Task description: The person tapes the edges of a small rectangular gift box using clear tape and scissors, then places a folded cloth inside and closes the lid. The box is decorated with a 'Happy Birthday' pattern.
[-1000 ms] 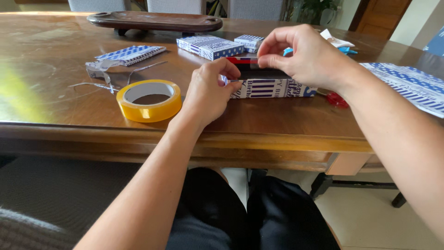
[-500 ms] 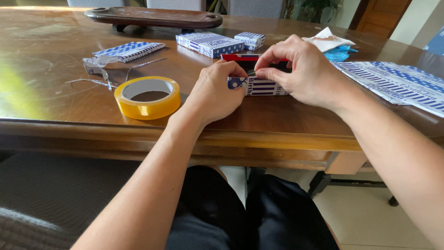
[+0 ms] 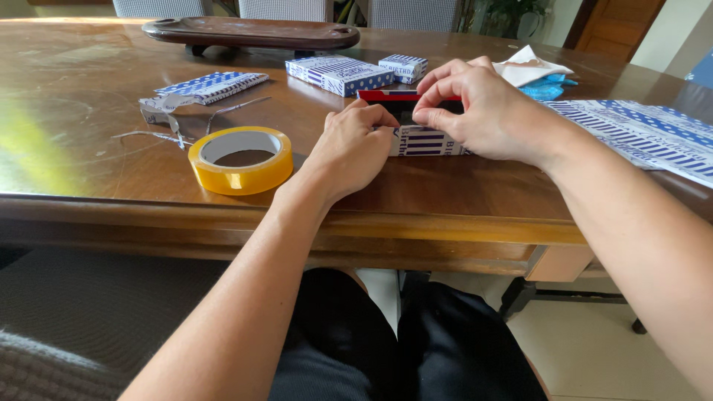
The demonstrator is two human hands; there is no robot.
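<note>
Partly wrapped box [image 3: 425, 139] at bench centre, between both hands: blue-and-white striped, dotted paper, red-and-black top exposed. 2 wrapped boxes behind it: larger flat one [image 3: 339, 74], smaller one [image 3: 403, 67] just right. Flat wrapped packet [image 3: 212, 85] far left. Loose sheet of matching paper [image 3: 639, 134] at right edge.

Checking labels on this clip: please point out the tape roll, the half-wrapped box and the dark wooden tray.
tape roll [image 3: 241, 175], head view, yellow outer side wall.
half-wrapped box [image 3: 427, 141], head view, blue striped paper front.
dark wooden tray [image 3: 252, 31], head view, top surface.
</note>
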